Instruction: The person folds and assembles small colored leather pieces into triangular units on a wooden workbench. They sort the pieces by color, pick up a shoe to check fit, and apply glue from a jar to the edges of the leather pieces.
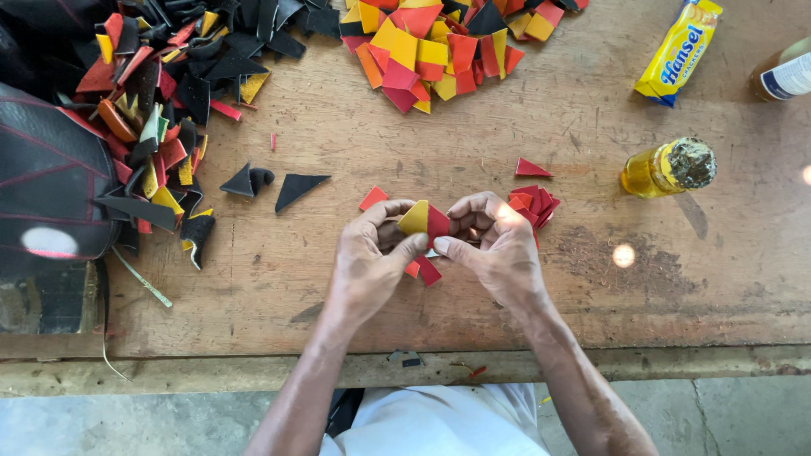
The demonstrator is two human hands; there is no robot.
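Both hands meet over the middle of a worn wooden table (541, 304). My left hand (372, 257) and my right hand (494, 245) pinch a small joined piece (425, 221) between them, yellow on the left and red on the right. Just under the fingers lie two red scraps (425, 271). A single red piece (372, 198) sits beside my left hand. A small stack of red cut pieces (532, 203) rests next to my right hand, and one red triangle (530, 169) lies beyond it.
A heap of red, yellow and orange pieces (431, 46) lies at the top centre. Black and mixed offcuts (160, 93) pile at the top left beside a black bag (46, 177). Two black triangles (274, 183), a yellow-liquid bottle (667, 167), a yellow snack packet (680, 51) and another bottle (786, 74) stand around.
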